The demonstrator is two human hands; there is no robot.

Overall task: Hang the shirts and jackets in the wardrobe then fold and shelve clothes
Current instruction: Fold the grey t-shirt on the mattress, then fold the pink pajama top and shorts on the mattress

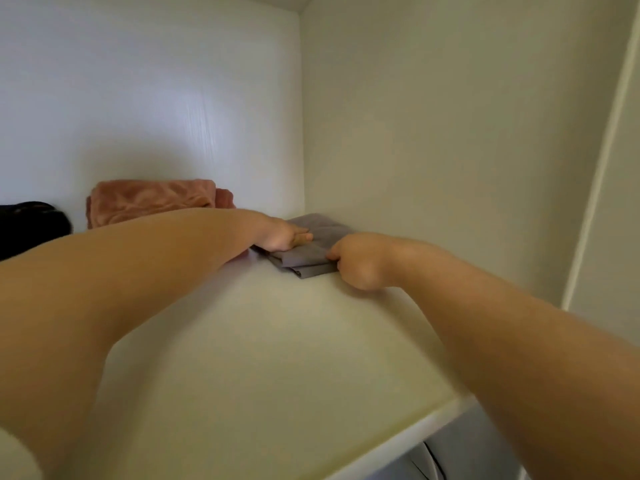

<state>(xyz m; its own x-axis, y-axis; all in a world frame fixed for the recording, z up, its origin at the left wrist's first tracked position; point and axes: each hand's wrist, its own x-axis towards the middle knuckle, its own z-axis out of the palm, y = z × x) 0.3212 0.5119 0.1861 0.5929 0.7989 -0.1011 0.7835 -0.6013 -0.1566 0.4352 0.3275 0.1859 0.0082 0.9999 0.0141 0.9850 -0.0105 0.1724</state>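
Head view: your folded grey garment [311, 247] lies deep on white shelf [242, 358], tucked near right wardrobe wall [433, 133]. Front half of shelf bare, front edge low right. Pink folded fabric [149, 200] and black item [31, 223] sit left at back. Your left hand [284, 233] presses garment top, fingers curled; your right hand [356, 259] pinches its near-right edge, fingers clenched.

The pale cream wardrobe shelf [242, 358] carried a folded grey cloth garment [308, 258] pinched between both hands' fingers, a plush folded pink blanket [149, 200] beyond the left fingers, and a black bundle [27, 223] farther left.
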